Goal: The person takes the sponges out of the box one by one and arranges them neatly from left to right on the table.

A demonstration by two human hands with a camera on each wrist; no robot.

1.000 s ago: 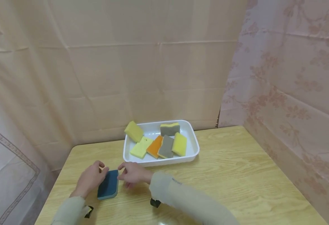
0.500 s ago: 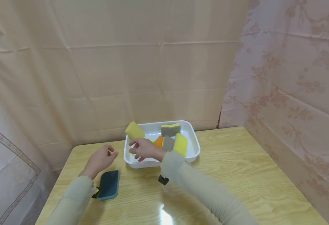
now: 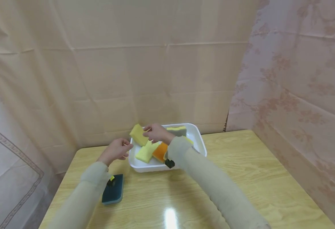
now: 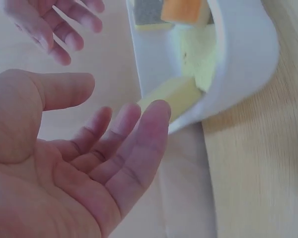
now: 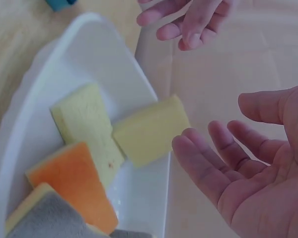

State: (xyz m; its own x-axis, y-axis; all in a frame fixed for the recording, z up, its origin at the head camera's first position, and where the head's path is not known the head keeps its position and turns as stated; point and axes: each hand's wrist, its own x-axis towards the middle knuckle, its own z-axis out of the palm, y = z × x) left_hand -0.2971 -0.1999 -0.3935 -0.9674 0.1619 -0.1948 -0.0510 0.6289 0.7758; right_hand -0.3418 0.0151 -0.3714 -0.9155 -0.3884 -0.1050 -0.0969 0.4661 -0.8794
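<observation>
A yellow sponge (image 3: 138, 135) leans over the back left corner of the white tray (image 3: 197, 140). My right hand (image 3: 158, 133) is just right of that sponge, above the tray, fingers loosely bent and holding nothing. Left of the tray hovers my left hand (image 3: 116, 150), its fingers relaxed. In the right wrist view my right fingertips come close to the end of the yellow sponge (image 5: 154, 129); whether they touch it I cannot tell. The left wrist view shows my left hand (image 4: 89, 153) with its palm bare and the sponge beyond its fingertips.
Inside the tray lie a pale yellow sponge (image 3: 146, 152), an orange sponge (image 3: 160, 152) and a grey and yellow sponge (image 3: 179, 131); my right arm partly covers others. A dark blue sponge (image 3: 113, 192) lies on the wooden table (image 3: 242, 178) below my left wrist. Curtains hang behind.
Both hands have moved away from the dark blue sponge, up and to the right, to either side of the leaning yellow sponge. The dark blue sponge stays on the table.
</observation>
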